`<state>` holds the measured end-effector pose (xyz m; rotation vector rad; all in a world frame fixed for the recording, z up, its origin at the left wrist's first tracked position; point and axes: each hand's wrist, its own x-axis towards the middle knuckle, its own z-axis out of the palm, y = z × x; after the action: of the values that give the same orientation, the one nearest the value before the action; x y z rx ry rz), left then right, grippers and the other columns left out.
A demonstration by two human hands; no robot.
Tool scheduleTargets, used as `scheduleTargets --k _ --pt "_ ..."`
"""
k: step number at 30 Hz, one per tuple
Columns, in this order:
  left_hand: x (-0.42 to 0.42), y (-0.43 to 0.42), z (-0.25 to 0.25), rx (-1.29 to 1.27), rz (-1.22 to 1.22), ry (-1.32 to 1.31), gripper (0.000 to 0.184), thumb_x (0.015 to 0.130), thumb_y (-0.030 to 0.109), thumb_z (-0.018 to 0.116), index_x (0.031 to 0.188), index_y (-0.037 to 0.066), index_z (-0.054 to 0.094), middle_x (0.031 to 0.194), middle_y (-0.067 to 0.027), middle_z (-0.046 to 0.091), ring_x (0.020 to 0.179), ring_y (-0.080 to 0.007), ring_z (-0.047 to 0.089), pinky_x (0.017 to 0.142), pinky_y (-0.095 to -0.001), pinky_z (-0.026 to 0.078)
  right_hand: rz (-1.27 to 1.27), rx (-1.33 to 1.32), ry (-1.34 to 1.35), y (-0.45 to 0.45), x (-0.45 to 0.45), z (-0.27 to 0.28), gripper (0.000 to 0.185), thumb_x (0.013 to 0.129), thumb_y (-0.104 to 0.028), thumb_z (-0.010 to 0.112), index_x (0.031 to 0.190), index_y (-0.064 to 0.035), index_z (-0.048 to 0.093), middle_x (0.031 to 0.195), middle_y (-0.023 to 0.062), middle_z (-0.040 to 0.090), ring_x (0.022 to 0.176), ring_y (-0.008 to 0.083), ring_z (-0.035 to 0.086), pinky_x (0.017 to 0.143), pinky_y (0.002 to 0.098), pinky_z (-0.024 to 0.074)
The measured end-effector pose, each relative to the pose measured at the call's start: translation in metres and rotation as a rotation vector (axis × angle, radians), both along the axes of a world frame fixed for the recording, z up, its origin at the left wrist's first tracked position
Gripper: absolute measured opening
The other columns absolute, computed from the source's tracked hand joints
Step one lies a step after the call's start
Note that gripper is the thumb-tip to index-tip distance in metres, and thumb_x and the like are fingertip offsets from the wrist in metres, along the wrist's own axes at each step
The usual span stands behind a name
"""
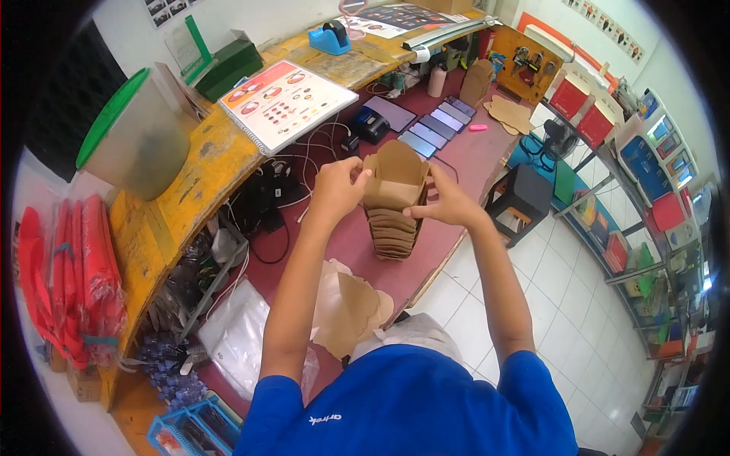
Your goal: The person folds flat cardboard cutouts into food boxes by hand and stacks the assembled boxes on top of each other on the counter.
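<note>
While I watch from the remote station, my two hands frame the uppermost kraft paperboard tray [392, 190], which tops a nested tray stack [394, 234] on the maroon tabletop [435, 262], near its front edge. The left hand [340, 186] sits at the tray's left side with fingers bent and thumb tip against the board; whether they pinch it I cannot tell. The right hand [449, 199] grasps the opposite corner, its thumb laid on the front panel and its fingers spread along the right side. Beyond the stack lies a row of smartphones [435, 131]; nearer the body are flat kraft blanks [348, 308] and, to their left, clear plastic bags [232, 323]. The column is tall and narrow towards its base, so I judge that uneven pressure from one hand could lean it or topple it over the nearby edge. Too hard a thumb push could buckle the front panel, and friction between nested walls could drag neighbouring trays along with the top one. A low left forearm might also disturb the blanks.
</note>
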<state>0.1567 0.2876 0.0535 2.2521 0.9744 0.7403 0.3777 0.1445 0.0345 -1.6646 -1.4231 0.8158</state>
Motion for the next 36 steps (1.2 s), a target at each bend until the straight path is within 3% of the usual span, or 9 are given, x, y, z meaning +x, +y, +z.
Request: scheduleTargets --k 1,3,7,12,16,18,29,33,36 --pt "-0.001 -0.002 -0.001 0.034 -0.006 -0.007 0.026 0.095 0.023 0.072 0.106 0.000 0.076 0.095 -0.0223 0.077 0.087 -0.0350 0.076 0.082 -0.0418 0.058 0.002 0.002 -0.001 0.000 0.004 0.000 0.098 0.073 -0.029 0.095 0.152 -0.0025 0.045 0.135 0.0150 0.062 0.126 0.0292 0.061 0.111 0.0411 0.0473" --pt "-0.003 -0.004 -0.004 0.066 -0.012 -0.012 0.025 0.095 0.023 0.071 0.101 0.000 0.076 0.090 -0.0209 0.077 0.083 -0.0350 0.076 0.080 -0.0427 0.059 0.003 0.121 -0.353 -0.001 0.009 -0.006 0.102 0.071 -0.029 0.096 0.155 -0.0022 0.045 0.138 0.0166 0.061 0.131 0.0320 0.058 0.115 0.0416 0.0447" --pt "-0.006 -0.003 -0.009 -0.012 -0.049 -0.083 0.024 0.093 0.022 0.074 0.103 0.000 0.075 0.090 -0.0208 0.076 0.083 -0.0357 0.075 0.079 -0.0430 0.058 0.064 0.199 -0.200 0.004 0.010 -0.011 0.101 0.070 -0.029 0.095 0.154 -0.0017 0.047 0.145 0.0185 0.059 0.134 0.0342 0.057 0.117 0.0419 0.0433" --pt "-0.010 0.000 -0.011 0.039 -0.024 0.017 0.028 0.091 0.023 0.078 0.109 0.001 0.075 0.091 -0.0205 0.077 0.084 -0.0342 0.076 0.079 -0.0424 0.058 0.013 0.016 -0.425 0.001 0.012 -0.008 0.109 0.069 -0.037 0.095 0.157 -0.0007 0.041 0.147 0.0200 0.056 0.133 0.0340 0.057 0.115 0.0445 0.0452" --pt "-0.010 -0.001 -0.005 -0.040 -0.025 -0.034 0.032 0.091 0.025 0.079 0.111 0.001 0.075 0.088 -0.0191 0.078 0.083 -0.0333 0.077 0.079 -0.0417 0.059 0.106 0.065 -0.273 -0.008 0.004 0.007 0.114 0.070 -0.041 0.096 0.159 -0.0013 0.038 0.143 0.0208 0.058 0.130 0.0345 0.058 0.112 0.0449 0.0478" --pt "-0.009 -0.002 -0.002 -0.067 -0.005 -0.023 0.032 0.091 0.026 0.079 0.111 0.001 0.075 0.086 -0.0184 0.078 0.082 -0.0331 0.077 0.080 -0.0416 0.059 -0.004 0.126 -0.132 -0.009 -0.008 0.013 0.111 0.071 -0.042 0.096 0.158 -0.0018 0.039 0.142 0.0212 0.058 0.128 0.0350 0.059 0.110 0.0437 0.0492" --pt "-0.003 -0.001 -0.025 -0.146 0.047 -0.010 0.027 0.089 0.025 0.080 0.095 0.000 0.074 0.075 -0.0158 0.076 0.073 -0.0291 0.076 0.074 -0.0395 0.058 0.027 0.150 -0.154 -0.007 0.002 -0.021 0.109 0.069 -0.038 0.097 0.156 -0.0036 0.040 0.142 0.0193 0.058 0.127 0.0339 0.060 0.109 0.0441 0.0492" --pt "-0.006 -0.007 -0.015 -0.177 0.036 -0.025 0.027 0.090 0.026 0.080 0.097 0.001 0.075 0.078 -0.0161 0.076 0.074 -0.0289 0.076 0.073 -0.0390 0.058 0.031 0.164 -0.173 -0.010 0.003 -0.018 0.114 0.070 -0.040 0.096 0.159 -0.0021 0.036 0.143 0.0191 0.057 0.129 0.0332 0.059 0.110 0.0430 0.0487" --pt "-0.004 -0.009 -0.008 -0.027 0.075 -0.050 0.026 0.093 0.023 0.080 0.106 0.001 0.075 0.083 -0.0151 0.078 0.071 -0.0213 0.076 0.069 -0.0344 0.059 -0.026 0.186 -0.232 -0.006 -0.001 -0.011 0.117 0.068 -0.047 0.096 0.158 0.0023 0.039 0.144 0.0217 0.057 0.128 0.0342 0.061 0.109 0.0445 0.0496"
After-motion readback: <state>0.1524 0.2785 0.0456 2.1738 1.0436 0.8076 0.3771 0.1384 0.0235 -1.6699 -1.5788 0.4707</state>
